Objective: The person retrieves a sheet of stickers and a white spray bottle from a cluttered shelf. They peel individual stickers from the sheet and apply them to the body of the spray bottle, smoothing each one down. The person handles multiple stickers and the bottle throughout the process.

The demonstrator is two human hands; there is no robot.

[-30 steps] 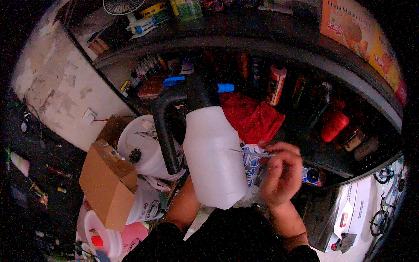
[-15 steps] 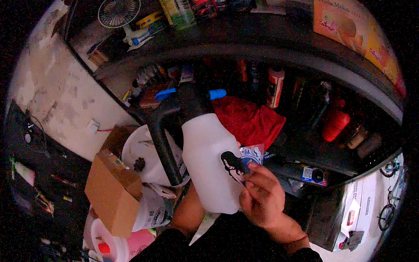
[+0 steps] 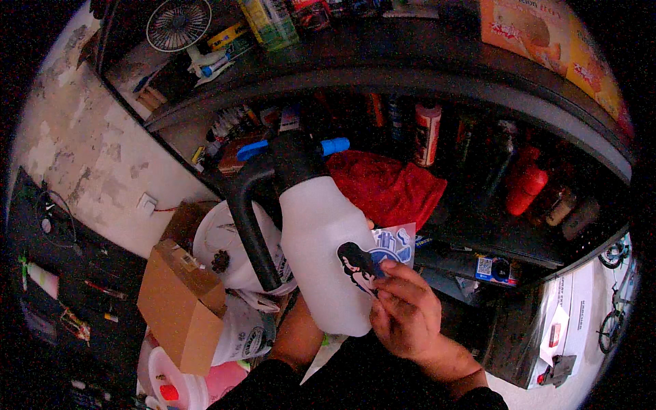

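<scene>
A white plastic spray bottle (image 3: 318,219) with a black top, long black handle and blue fittings tilts across the middle. My left hand, mostly hidden behind it, grips the bottle; a fingertip (image 3: 370,224) shows past its right edge. My right hand (image 3: 406,314) pinches a black-and-white figure sticker (image 3: 355,263) with blue at one side, against or just over the lower right of the bottle's body. Behind that, at the right, juts a sheet of blue-and-white stickers (image 3: 400,239); what holds it is hidden.
A dark shelf unit (image 3: 383,75) holds bottles, a small fan (image 3: 178,26) and a red cloth (image 3: 386,188). At left stand an open cardboard box (image 3: 171,307), white buckets (image 3: 208,239) and a stained wall (image 3: 75,123). Bicycles (image 3: 608,328) show at far right.
My right hand has moved down and left, turning the sticker's face into view on the bottle's right side. The bottle has tilted and shifted slightly down and left.
</scene>
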